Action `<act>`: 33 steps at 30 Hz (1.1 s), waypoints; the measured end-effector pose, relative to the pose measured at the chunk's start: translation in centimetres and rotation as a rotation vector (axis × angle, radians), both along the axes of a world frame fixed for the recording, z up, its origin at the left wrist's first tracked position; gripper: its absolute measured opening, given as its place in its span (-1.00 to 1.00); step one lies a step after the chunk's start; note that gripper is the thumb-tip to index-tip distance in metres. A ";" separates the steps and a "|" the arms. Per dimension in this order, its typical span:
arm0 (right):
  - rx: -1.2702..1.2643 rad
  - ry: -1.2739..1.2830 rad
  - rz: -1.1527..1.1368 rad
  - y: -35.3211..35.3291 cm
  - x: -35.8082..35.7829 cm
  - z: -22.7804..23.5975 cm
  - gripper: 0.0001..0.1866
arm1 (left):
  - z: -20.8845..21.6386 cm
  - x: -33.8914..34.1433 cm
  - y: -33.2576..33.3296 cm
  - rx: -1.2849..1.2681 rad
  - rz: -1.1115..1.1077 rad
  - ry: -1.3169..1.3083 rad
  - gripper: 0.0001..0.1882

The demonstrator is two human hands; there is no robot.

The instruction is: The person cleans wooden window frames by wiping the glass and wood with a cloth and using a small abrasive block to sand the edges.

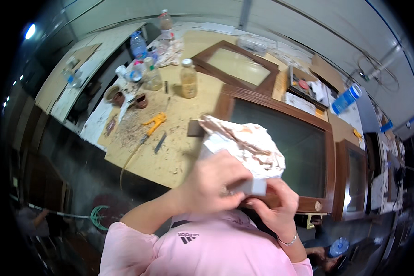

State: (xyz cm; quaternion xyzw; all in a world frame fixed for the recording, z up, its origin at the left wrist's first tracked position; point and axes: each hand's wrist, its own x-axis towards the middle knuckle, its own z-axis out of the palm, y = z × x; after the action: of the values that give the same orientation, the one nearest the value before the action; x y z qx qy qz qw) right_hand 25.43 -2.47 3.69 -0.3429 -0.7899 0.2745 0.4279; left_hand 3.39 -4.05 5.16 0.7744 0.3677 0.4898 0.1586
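Note:
My left hand [214,181] is closed, slightly blurred, around a smooth grey block [257,187] in front of my chest. Against the block's other end, my right hand [279,204] has its fingers and thumb curled in. What sits between them is partly hidden; brown wood shows there. Just beyond both hands lies a crumpled white cloth or paper [257,149] with brown stains. It covers part of a brown wooden frame with a dark glass pane [294,152]. A small dark grey block [194,129] sticks out at the cloth's left.
On the left of the tan worktop [170,161] lies a yellow air blow gun [154,123] with its hose. Several bottles, including a yellowish one [188,80], and brown-stained cups [141,100] stand farther back. A second frame [237,66] lies behind; a narrower one [352,179] is at right.

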 end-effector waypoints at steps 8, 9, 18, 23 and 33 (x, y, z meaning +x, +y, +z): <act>-0.148 0.008 -0.165 -0.9 0.3 -1.0 -0.83 | -13.8 -23.6 -1.0 -0.187 1.082 0.203 -0.67; -0.164 0.010 -0.172 -1.0 0.5 -1.2 -0.84 | -16.6 -26.6 -2.0 -0.235 1.164 0.275 -0.68; 0.317 -0.517 -0.156 3.5 -4.6 0.4 -0.41 | -21.2 -28.4 -1.5 -0.309 1.256 0.301 -0.59; 0.139 -0.583 -0.138 9.5 -2.9 -2.6 -0.65 | -12.2 -13.6 0.3 -0.120 0.602 -0.089 -0.68; 0.140 -0.765 -0.130 21.1 -10.0 -4.5 -0.56 | -10.3 -1.2 -0.7 -0.054 -0.047 0.198 -0.69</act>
State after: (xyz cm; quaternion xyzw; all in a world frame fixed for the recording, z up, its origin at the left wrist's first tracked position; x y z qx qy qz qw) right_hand 15.41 18.64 -0.80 -0.4398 -0.8857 0.0448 0.1416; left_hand 2.17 -4.79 -5.13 0.8229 0.3764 0.3969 0.1535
